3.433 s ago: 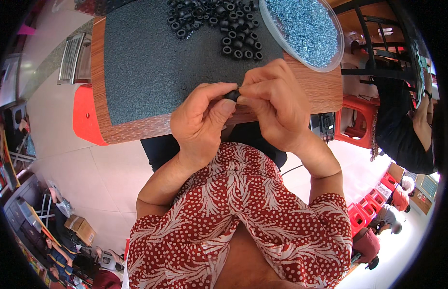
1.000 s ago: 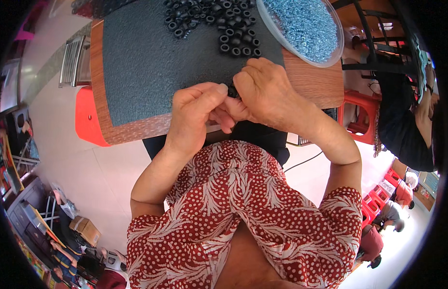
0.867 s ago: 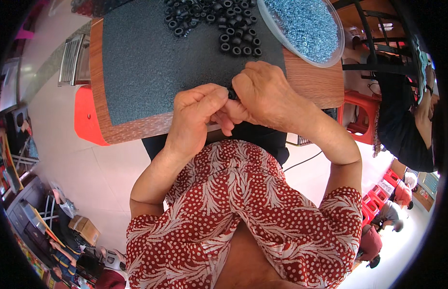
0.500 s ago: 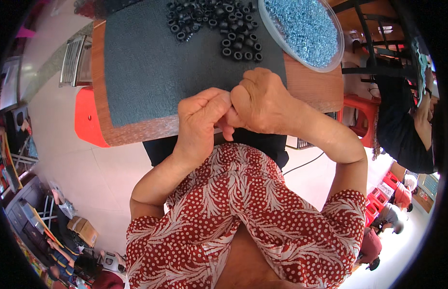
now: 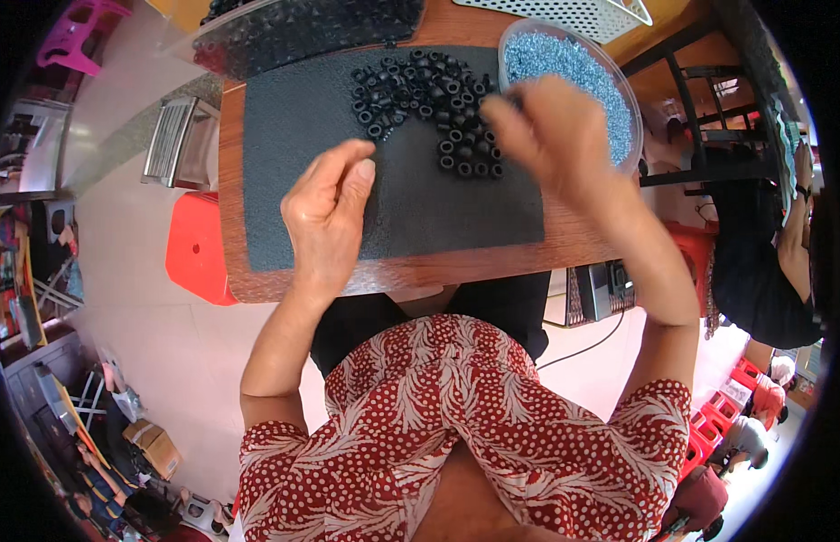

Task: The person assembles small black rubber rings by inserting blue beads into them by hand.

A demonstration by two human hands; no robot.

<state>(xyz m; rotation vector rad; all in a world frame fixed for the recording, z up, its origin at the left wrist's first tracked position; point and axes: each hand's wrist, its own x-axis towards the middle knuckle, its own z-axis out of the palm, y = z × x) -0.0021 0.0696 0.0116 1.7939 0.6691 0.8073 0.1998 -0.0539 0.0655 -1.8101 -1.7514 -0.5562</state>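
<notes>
Left hand [image 5: 323, 206] is now hovering unclenched over mat [image 5: 429, 212], parted from right hand [image 5: 564, 131], blurring by bead tub [image 5: 634, 135], grip unclear.

Free room: front half of the mat [image 5: 465, 212], a broad lane right of the left hand [image 5: 330, 194]; a second, narrower lane along the mat's left side; the wooden front strip of the table [image 5: 465, 263].

Obstacles: ring pile [image 5: 420, 90], spread low across the mat's upper middle and right; right hand [image 5: 555, 131], blurred, between pile and tub [image 5: 636, 131], hiding part of the tub's near side; right forearm [image 5: 650, 248], across the table's right front corner; clear box [image 5: 303, 56], back left; white basket [image 5: 610, 16], behind the tub.
</notes>
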